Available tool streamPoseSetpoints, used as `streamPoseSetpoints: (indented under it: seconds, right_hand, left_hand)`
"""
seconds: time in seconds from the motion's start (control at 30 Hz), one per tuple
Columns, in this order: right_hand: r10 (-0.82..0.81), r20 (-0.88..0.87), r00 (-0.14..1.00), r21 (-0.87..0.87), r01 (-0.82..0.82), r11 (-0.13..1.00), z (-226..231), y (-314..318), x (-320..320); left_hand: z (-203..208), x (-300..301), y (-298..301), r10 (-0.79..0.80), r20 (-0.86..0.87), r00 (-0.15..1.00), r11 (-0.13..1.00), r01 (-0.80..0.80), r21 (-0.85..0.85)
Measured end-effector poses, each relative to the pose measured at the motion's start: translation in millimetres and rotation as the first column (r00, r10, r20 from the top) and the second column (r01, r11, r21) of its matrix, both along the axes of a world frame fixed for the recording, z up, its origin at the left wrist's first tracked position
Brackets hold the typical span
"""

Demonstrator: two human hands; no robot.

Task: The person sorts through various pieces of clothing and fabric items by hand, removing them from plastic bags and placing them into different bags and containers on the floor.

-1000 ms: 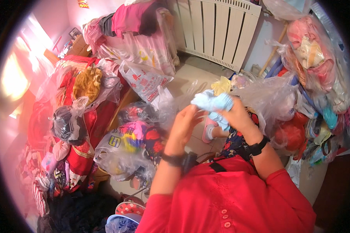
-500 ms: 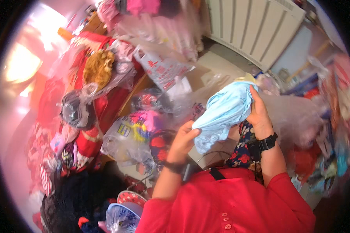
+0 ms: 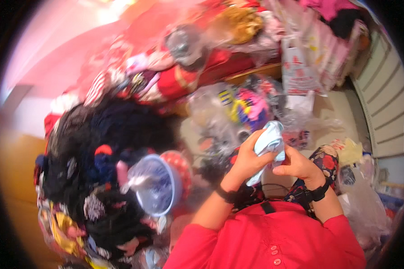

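A light blue cloth [image 3: 271, 140] is bunched into a narrow bundle in front of my lap. My left hand [image 3: 247, 163] wraps it from the left, thumb across its front. On the other side, my right hand [image 3: 300, 167] has its fingers curled against the cloth, thumb pointing toward the left hand. The cloth's lower end hangs below my left thumb, and its back is hidden. Both wrists wear dark bands. Beneath the hands are my floral-patterned trousers [image 3: 325, 162].
A blue bucket [image 3: 174, 190] holding a clear plastic bag stands left of me. Behind it spreads a large heap of dark clothes [image 3: 121, 123]. Plastic bags of clothing [image 3: 251, 107] lie ahead, with a printed white bag [image 3: 298, 67] beyond. A pale ribbed panel [image 3: 384, 89] is at right.
My view has swung left, showing more of the dark heap and bucket. The cloth, stretched between my hands before, is now gathered into a small bundle, and my hands are closer together.
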State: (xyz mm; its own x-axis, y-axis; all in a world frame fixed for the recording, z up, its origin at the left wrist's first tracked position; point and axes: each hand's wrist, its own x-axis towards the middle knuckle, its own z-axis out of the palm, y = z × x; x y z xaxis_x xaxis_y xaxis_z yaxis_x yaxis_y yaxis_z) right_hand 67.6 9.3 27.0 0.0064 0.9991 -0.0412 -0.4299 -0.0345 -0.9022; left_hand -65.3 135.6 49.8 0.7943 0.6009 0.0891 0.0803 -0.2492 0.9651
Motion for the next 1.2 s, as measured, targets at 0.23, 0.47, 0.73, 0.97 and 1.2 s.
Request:
streamPoseSetpoints:
  seconds: [0.23,0.47,0.73,0.97,1.2]
  right_hand:
    - [0.456,0.307,0.835,0.094,-0.504,0.859,28,73,-115]
    - [0.094,0.171,0.981,-0.116,-0.074,0.99,7,107,-121]
    - [-0.074,0.415,0.907,-0.191,0.167,0.967,1,65,-84]
    - [-0.5,0.398,0.769,-0.174,0.599,0.782,-17,-73,-9]
    - [-0.919,0.283,0.276,-0.319,0.93,0.181,-75,-232,38]
  left_hand:
    - [70,-280,-39,0.516,-0.201,0.832,0.802,-0.553,-0.226]
    - [7,-484,-138,0.959,-0.155,0.236,0.142,-0.878,-0.457]
    - [-93,-502,-134,0.789,-0.596,0.149,0.558,-0.58,0.593]
    - [-55,-275,-10,0.394,-0.223,0.892,0.919,-0.389,0.07]
    - [-32,-59,-23,-0.228,-0.335,0.914,0.906,0.325,0.272]
